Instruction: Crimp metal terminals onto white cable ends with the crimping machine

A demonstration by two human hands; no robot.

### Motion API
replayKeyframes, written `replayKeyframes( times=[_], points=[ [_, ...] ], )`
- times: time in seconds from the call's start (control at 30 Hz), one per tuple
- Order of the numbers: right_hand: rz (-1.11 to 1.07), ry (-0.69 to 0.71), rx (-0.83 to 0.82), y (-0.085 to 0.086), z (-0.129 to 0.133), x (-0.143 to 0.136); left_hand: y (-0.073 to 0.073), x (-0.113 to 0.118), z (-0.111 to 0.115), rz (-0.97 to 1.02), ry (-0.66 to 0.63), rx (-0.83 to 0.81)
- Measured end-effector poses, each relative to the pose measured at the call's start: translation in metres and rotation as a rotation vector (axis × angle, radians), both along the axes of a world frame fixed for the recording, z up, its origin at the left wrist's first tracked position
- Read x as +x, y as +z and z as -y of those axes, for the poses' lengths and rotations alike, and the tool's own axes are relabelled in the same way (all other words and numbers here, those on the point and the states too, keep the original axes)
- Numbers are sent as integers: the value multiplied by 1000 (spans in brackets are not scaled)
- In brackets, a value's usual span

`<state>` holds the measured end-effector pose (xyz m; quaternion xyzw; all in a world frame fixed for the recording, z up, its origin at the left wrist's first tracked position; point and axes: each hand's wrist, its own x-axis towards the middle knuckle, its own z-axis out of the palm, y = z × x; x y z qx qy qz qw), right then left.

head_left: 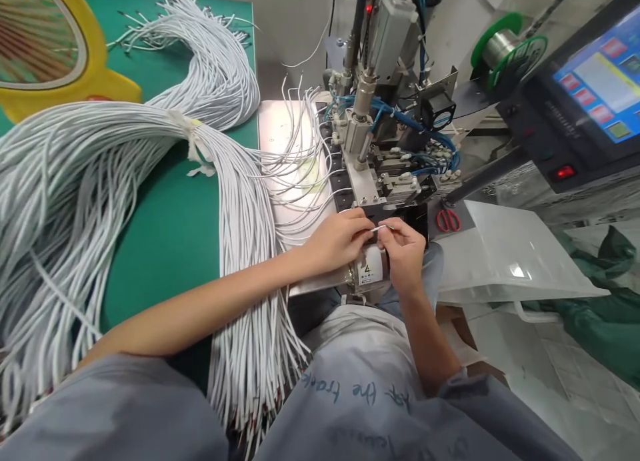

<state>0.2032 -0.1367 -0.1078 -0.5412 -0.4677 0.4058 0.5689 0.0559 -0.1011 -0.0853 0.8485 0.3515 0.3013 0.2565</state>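
Pinched between the fingertips of both hands is the end of a thin white cable, just in front of the machine. My left hand grips it from the left, with its fingers closed. From the right, my right hand closes thumb and fingers on the cable's tip, where a bit of green shows. Several white cables run from a big bundle across a pale plate into the machine's row of black holders. Finer detail of the cable end is hidden by the fingers.
The machine with blue tubes rises ahead. To the right are a solder wire spool, a control screen, red-handled scissors and a translucent plastic bin. More cables and a yellow racket-like object lie on the green mat.
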Motion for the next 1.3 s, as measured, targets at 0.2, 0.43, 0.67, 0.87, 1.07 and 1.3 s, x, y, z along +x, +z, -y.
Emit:
replayKeyframes(
  times=[0.2, 0.43, 0.67, 0.87, 1.07, 1.3],
  points=[
    [113, 53, 74, 6, 2, 7, -2, 0, -2, 160, -15, -84],
    [182, 177, 82, 21, -7, 23, -7, -4, -5, 27, -106, 32],
    [267, 307, -91, 27, -13, 35, -8, -4, -6, -159, -102, 142],
    [257, 362, -122, 27, -7, 36, -9, -3, -6, -174, -126, 194],
    [191, 87, 19, 15, 4, 17, -8, -2, -4, -49, -113, 122],
    [330, -173, 119, 6, 13, 0, -9, -2, -2, -7, -114, 100]
  ],
)
